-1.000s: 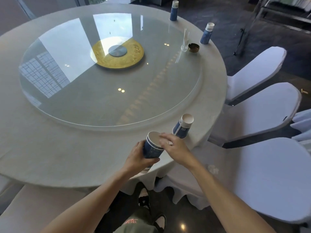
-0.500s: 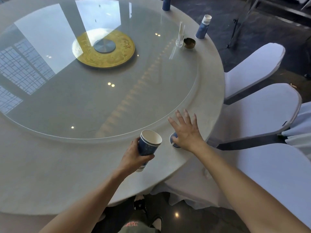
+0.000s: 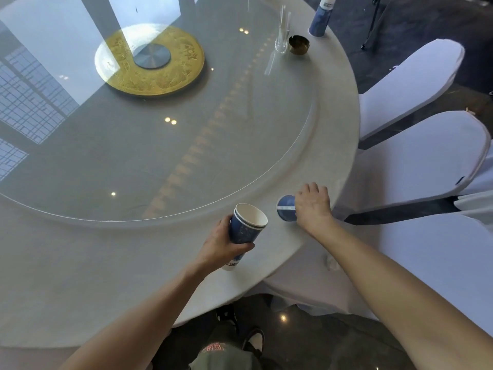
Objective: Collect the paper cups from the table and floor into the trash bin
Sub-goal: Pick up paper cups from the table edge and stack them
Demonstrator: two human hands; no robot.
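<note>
While the round table [image 3: 336, 108] fills most of the room, its glass turntable [image 3: 186, 145] mirrors the windows around a gold disc [image 3: 149, 60]. White-covered chairs [image 3: 426, 150] crowd the right side. Left hand [image 3: 221, 244] has its grip closed around stacked cups [image 3: 246, 225], open mouth up, tilted, held above the table edge. Right hand [image 3: 313, 206] lies over a tipped cup [image 3: 286, 210] on the table's rim, fingers curled on it; whether that grip has fully closed I cannot tell. Far off stand another cup [image 3: 320, 18], a clear glass [image 3: 282, 36] and a brass ashtray [image 3: 299, 45], close together.
</note>
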